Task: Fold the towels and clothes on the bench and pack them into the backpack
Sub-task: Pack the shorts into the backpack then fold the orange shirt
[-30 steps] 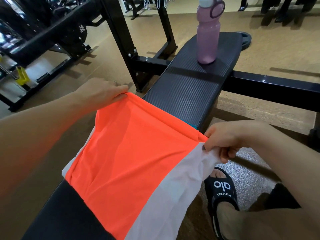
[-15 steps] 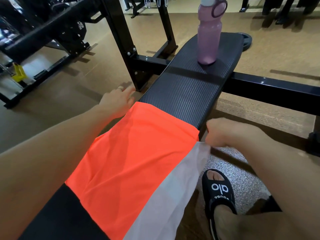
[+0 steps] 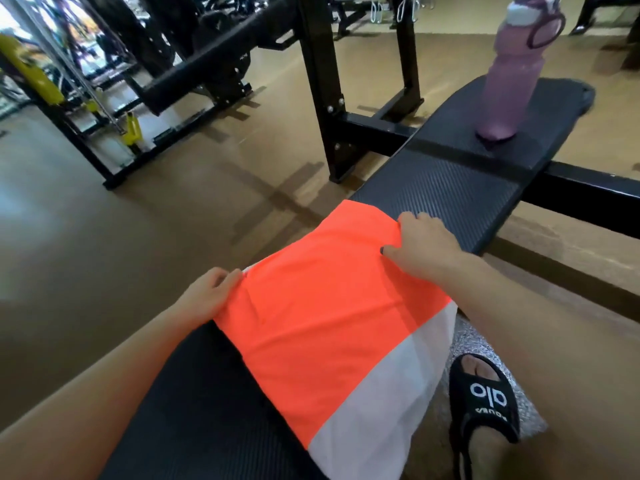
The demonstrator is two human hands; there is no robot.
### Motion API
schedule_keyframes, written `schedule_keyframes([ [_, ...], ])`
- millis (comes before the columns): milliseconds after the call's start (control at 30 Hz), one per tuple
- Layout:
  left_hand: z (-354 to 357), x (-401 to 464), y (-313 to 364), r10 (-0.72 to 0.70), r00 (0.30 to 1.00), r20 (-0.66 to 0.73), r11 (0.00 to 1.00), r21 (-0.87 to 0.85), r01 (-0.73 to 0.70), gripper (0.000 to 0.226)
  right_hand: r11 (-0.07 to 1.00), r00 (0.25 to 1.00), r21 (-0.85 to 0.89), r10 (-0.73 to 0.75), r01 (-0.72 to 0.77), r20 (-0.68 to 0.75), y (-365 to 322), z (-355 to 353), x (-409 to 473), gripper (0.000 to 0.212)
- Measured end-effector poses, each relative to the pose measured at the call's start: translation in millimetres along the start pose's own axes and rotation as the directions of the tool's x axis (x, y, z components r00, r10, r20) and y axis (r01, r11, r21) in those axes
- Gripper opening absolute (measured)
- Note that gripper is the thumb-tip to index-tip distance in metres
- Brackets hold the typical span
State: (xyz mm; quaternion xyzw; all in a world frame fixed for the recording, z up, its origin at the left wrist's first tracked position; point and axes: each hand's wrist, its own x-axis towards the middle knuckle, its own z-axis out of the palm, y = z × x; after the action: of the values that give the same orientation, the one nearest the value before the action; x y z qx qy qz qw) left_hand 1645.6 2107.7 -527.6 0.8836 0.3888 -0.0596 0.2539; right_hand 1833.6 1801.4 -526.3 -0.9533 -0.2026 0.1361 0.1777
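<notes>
The bright orange and white thin synthetic garment (image 3: 322,320) now lies flat across the black textured padded bench (image 3: 450,188); a second ago you held its far edge lifted and stretched between both hands, and half a second ago you were lowering it with your hands at the bench's two side edges. Since then your right hand (image 3: 424,245) has come in from the right edge and rests on the garment's far right corner, fingers curled and pinching a small ridge of orange fabric, while your left hand (image 3: 207,296) has slid back to the left edge of the bench and grips the garment's left corner there. That reads as the laying-out done and a fold about to start, probably bringing the far edge toward you. The cloth looks light and slippery, smooth across the orange panel with faint creases near your right hand; its white band hangs over the right edge of the bench, so it may slide off if you let go. The backpack is not in view. At the far end of the bench stands a pink plastic water bottle (image 3: 509,84), well apart from the garment, and a black slide sandal (image 3: 485,400) sits on the floor by the right edge.
</notes>
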Motion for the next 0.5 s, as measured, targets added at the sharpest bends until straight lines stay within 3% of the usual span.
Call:
schedule_keyframes([
  [67, -5, 0, -6, 0.061, 0.995, -0.074, 0.998, -0.016, -0.063, 0.014, 0.999, 0.999, -0.01, 0.036, -0.036, -0.001, -2, 4, 7, 0.058],
  [300, -13, -7, -11, 0.058, 0.979, -0.194, 0.993, -0.088, -0.076, 0.008, 0.986, 0.991, 0.111, 0.118, -0.124, 0.06, 0, 6, 23, 0.042],
  [500, -25, -25, -32, -0.015, 0.999, -0.032, 0.998, -0.064, 0.013, 0.007, 0.993, 0.995, -0.076, 0.083, -0.088, -0.058, -9, 12, 19, 0.045],
])
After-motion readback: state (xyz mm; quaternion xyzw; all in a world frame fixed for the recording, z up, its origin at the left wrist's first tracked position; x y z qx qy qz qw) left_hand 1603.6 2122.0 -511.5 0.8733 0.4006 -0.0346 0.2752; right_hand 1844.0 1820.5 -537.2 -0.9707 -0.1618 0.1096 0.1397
